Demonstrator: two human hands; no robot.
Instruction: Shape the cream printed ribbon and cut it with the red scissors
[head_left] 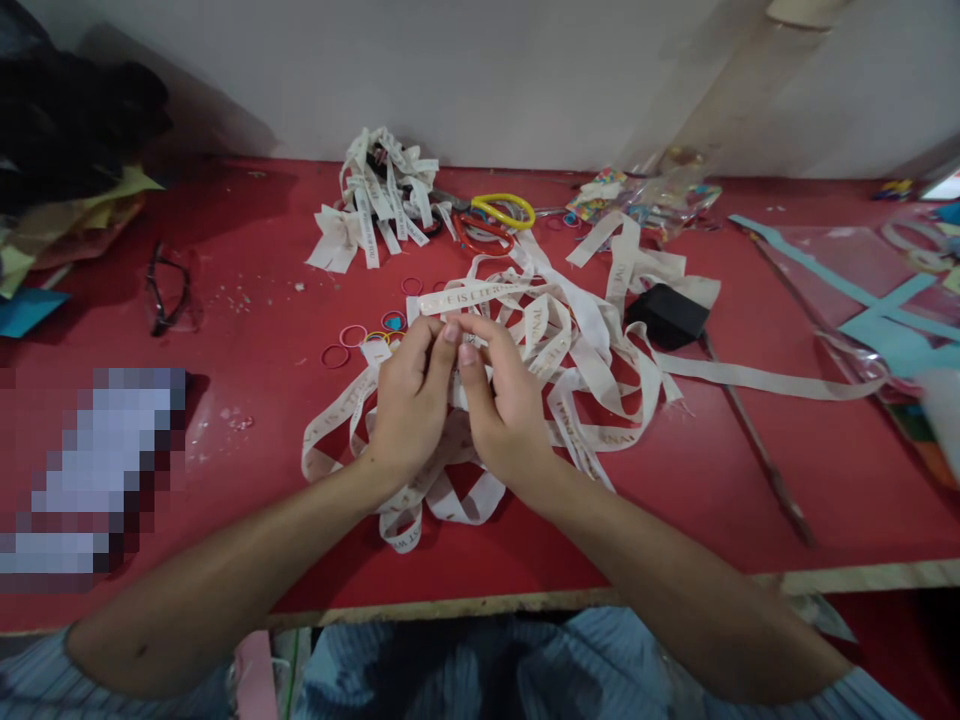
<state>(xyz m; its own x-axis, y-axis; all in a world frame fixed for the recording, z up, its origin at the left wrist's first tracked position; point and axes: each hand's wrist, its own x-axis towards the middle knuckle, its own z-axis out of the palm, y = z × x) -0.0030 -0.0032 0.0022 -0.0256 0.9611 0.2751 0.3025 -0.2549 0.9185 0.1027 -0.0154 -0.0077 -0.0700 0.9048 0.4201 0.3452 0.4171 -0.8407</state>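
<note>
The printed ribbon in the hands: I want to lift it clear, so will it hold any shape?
Probably not. The ribbon sags in loose loops across the red table, so it looks floppy and light. It is tangled under both hands, so neighbouring loops would likely drag along.

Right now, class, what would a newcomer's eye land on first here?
Two hands, left hand and right hand, meet at the centre, pinching a printed cream ribbon over a tangled heap on the red table. Behind lie yellow-handled scissors beside a pile of cut ribbon pieces.
</note>
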